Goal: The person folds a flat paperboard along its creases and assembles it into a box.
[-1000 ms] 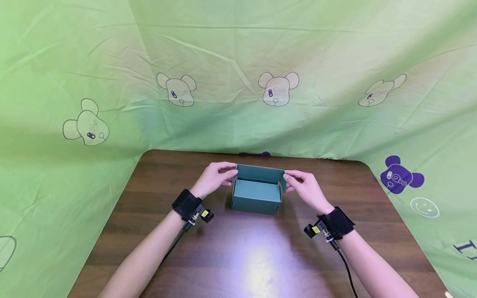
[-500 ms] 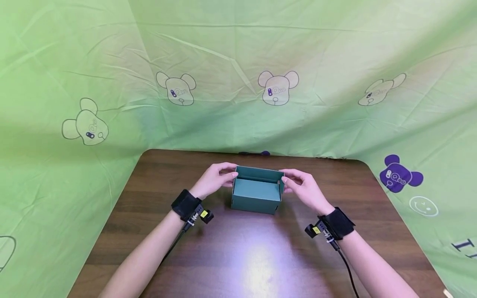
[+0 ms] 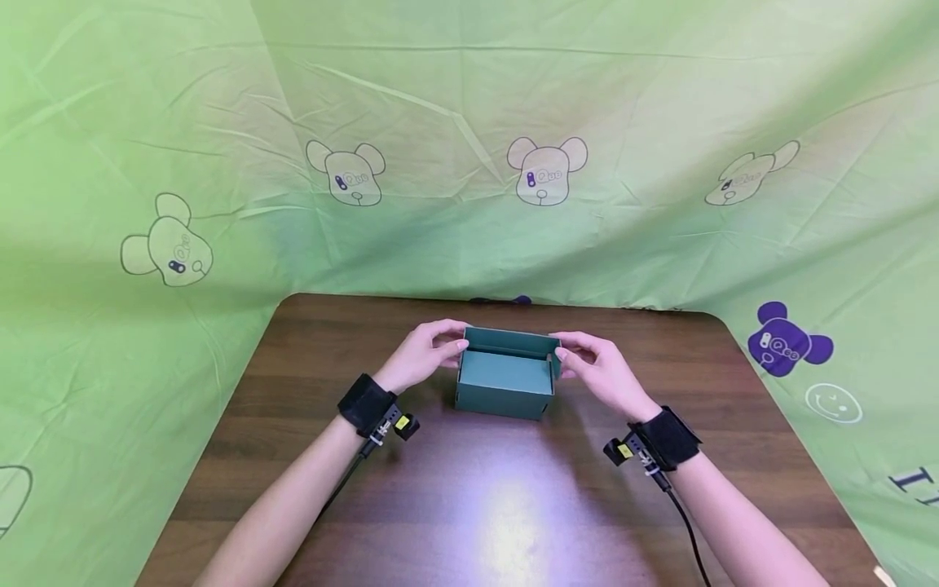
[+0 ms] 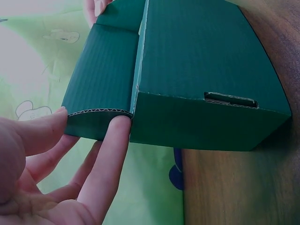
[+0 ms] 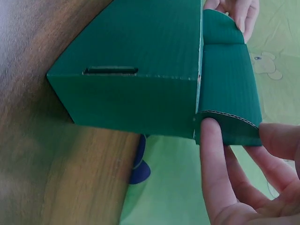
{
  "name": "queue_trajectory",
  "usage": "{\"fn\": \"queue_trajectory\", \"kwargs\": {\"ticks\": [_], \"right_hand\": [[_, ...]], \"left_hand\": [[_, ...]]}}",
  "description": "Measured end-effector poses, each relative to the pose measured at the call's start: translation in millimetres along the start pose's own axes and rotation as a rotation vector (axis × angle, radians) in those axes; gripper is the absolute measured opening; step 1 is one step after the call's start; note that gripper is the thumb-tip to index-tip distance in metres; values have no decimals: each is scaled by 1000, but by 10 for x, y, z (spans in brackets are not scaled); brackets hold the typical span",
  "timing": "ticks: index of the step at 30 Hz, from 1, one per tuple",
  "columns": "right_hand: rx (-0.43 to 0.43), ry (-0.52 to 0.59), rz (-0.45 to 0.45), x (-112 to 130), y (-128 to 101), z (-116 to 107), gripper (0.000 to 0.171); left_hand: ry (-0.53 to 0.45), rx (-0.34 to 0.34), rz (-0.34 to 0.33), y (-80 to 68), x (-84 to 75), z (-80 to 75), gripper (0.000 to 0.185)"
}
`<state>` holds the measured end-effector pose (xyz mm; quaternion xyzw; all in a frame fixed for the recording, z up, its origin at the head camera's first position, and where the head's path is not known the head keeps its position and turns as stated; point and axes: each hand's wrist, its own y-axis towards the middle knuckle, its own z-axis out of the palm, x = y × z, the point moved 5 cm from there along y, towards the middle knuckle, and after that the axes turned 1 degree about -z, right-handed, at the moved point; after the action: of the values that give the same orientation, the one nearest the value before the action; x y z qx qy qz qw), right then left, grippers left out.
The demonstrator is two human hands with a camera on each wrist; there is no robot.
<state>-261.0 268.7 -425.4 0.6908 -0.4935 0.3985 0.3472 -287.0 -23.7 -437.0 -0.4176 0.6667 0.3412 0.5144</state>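
Note:
A dark green corrugated cardboard box (image 3: 506, 373) sits on the table, its hinged lid (image 3: 509, 341) raised at the far side. Both ends of the lid have small rounded side flaps. At the left end, my left hand (image 3: 421, 352) holds the lid; in the left wrist view a fingertip presses the left side flap (image 4: 91, 124). My right hand (image 3: 601, 367) holds the lid's right end likewise, with one fingertip against the right side flap (image 5: 234, 129). Other fingers reach behind the lid, partly hidden. The box's inside cannot be seen.
The brown wooden table (image 3: 352, 514) has rounded far corners. A green curtain (image 3: 440, 122) printed with bear heads hangs behind and at both sides. Black straps with small cameras are on both wrists, and a cable (image 3: 685, 522) trails from the right one.
The right side flap, angled outward earlier, has turned inward under my right hand. The lid has tipped slightly toward me. Over the last half second, hands and box have hardly moved.

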Motion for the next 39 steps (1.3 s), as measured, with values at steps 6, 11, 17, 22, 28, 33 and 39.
{"fn": "queue_trajectory", "kwargs": {"ticks": [6,11,17,22,28,33,39], "right_hand": [[13,45,5,35,-9,19,35],[-7,81,19,68,4,42,34],[-37,73,36,90,10,69,32],[-59,54,37,91,-6,97,30],[-61,-1,12,85,-34,95,29],[-63,-39,-21,78,-46,99,27],[-89,-66,-54,92,-27,97,26]], "left_hand": [[16,-6,6,-18,-8,-3,37],[10,-4,19,-30,-26,-14,38],[1,-13,8,-60,-36,-14,38],[-9,-8,0,-87,0,11,38],[-10,-5,32,-91,12,6,37],[52,-27,60,-127,-55,9,38],[129,-67,102,-89,-55,9,34]]}}
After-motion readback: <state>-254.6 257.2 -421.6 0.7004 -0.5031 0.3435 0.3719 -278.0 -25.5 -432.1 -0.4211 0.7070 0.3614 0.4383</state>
